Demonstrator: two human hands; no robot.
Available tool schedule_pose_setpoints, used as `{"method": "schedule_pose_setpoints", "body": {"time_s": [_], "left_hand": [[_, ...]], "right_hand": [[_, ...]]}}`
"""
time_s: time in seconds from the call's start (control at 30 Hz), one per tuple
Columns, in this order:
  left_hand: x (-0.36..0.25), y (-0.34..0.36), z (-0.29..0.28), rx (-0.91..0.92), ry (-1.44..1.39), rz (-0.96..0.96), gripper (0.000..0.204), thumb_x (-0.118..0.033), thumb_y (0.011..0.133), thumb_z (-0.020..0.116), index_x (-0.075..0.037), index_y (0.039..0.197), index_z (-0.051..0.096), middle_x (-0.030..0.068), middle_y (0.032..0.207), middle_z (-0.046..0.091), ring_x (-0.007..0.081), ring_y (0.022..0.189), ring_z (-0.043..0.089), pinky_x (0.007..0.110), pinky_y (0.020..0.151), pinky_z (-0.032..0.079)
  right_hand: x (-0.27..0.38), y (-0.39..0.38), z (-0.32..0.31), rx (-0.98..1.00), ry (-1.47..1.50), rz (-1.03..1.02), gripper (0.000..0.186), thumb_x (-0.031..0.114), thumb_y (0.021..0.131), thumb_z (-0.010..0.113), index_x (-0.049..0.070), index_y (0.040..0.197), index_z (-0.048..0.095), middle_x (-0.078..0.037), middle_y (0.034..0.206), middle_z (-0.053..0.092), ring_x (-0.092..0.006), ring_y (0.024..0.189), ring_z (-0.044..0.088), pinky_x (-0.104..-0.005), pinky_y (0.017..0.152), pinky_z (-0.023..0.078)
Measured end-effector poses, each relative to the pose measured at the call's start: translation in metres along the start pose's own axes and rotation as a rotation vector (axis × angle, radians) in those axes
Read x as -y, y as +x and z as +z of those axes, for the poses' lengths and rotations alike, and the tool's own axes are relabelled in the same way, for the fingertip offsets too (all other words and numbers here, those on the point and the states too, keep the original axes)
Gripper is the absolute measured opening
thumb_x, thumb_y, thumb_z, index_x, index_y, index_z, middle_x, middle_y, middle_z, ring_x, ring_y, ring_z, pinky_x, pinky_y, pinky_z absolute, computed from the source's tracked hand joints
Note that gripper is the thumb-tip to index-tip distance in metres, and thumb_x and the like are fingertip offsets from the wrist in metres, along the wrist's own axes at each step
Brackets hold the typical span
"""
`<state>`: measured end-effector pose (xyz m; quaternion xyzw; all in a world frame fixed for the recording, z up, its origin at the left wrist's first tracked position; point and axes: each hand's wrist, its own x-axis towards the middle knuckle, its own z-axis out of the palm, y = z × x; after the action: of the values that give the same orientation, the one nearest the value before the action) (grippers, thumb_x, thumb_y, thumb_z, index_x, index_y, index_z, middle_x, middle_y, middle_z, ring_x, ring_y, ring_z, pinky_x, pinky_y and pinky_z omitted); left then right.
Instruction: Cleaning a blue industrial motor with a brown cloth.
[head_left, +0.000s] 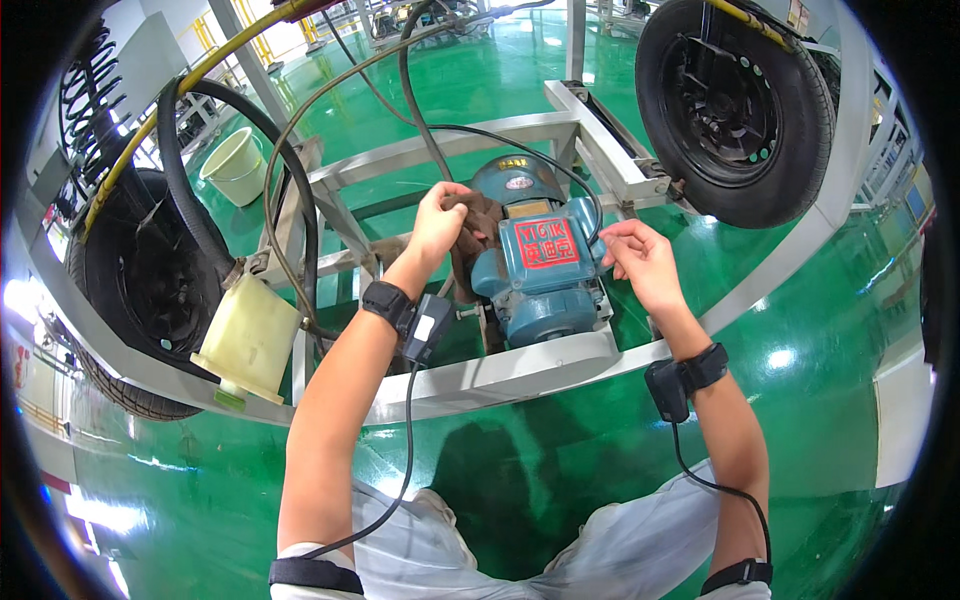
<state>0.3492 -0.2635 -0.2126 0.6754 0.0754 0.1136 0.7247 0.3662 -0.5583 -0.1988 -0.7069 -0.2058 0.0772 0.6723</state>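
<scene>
Framework in grey metal spreads widest before you, its layout seemingly meant to carry everything mounted on it. With the motor as your dial's centre, the left wheel stands at nine o'clock and the right wheel at two, each upright at its own side, which leaves the middle free for your arms. The blue-green motor sits low between them, borne by the framework, its box facing up so that you can reach it from both sides. Between nine and ten, a pale bucket stands well apart, out of your way. The yellowish reservoir is nearer, between eight and nine, probably set outward to keep its hoses accessible.

Your left hand comes in just past nine, its fingers curled onto a brown cloth at the motor's flank, perhaps to keep skin off the metal. Your right hand is at three, thumb and forefinger drawn together beside the box; I cannot tell whether they pinch anything. Thinnest of all, the black cable arches from eleven down to the box's right edge, apparently curved wide to clear the motor.
</scene>
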Motion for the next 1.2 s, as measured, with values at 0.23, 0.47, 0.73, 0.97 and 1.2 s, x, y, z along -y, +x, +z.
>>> {"method": "schedule_pose_setpoints", "body": {"time_s": [0.23, 0.47, 0.73, 0.97, 1.2], "left_hand": [[-0.013, -0.020, 0.014, 0.024, 0.364, -0.071, 0.027, 0.000, 0.078, 0.064, 0.001, 0.100, 0.049, 0.0112, 0.088, 0.059, 0.0181, 0.062, 0.063, 0.028, 0.049, 0.055], [-0.005, -0.012, 0.016, 0.006, 0.472, 0.008, 0.027, -0.003, 0.078, 0.067, 0.000, 0.103, 0.057, 0.0148, 0.105, 0.062, 0.0217, 0.076, 0.065, 0.033, 0.059, 0.056], [-0.018, 0.001, 0.008, 0.350, 1.434, 0.167, 0.049, -0.044, 0.079, 0.057, -0.036, 0.128, 0.057, 0.0111, 0.155, 0.019, 0.0381, 0.143, 0.010, 0.059, 0.112, 0.006], [-0.001, -0.004, 0.004, 0.325, 1.296, 0.126, 0.048, -0.046, 0.083, 0.052, -0.033, 0.129, 0.055, 0.0108, 0.156, 0.014, 0.0347, 0.144, 0.003, 0.058, 0.112, 0.003], [0.017, -0.016, 0.003, 0.358, 1.253, 0.308, 0.045, -0.030, 0.089, 0.046, -0.017, 0.132, 0.049, 0.0118, 0.151, 0.028, 0.0320, 0.142, 0.015, 0.052, 0.112, 0.012]], "right_hand": [[-0.006, 0.000, -0.006, 0.022, 0.018, -0.038, 0.012, 0.010, 0.090, 0.061, 0.002, 0.098, 0.061, -0.001, 0.073, 0.062, -0.0062, 0.067, 0.059, -0.0198, 0.053, 0.042], [-0.002, 0.002, 0.001, 0.046, 0.004, -0.044, 0.011, 0.010, 0.090, 0.062, 0.002, 0.096, 0.061, 0.000, 0.073, 0.062, -0.0060, 0.067, 0.059, -0.0201, 0.054, 0.042], [-0.010, -0.001, -0.001, 0.054, -0.047, -0.036, 0.009, 0.009, 0.090, 0.060, 0.003, 0.095, 0.062, -0.001, 0.073, 0.062, -0.0061, 0.068, 0.059, -0.0199, 0.055, 0.042], [-0.011, -0.007, 0.007, 0.107, -0.202, -0.136, 0.008, 0.007, 0.088, 0.060, 0.002, 0.094, 0.063, -0.002, 0.072, 0.062, -0.0051, 0.065, 0.057, -0.0195, 0.054, 0.040], [-0.003, -0.012, 0.000, 0.093, -0.136, -0.023, 0.009, 0.007, 0.088, 0.061, 0.001, 0.095, 0.062, -0.001, 0.071, 0.061, -0.0048, 0.064, 0.057, -0.0181, 0.053, 0.040]]}}
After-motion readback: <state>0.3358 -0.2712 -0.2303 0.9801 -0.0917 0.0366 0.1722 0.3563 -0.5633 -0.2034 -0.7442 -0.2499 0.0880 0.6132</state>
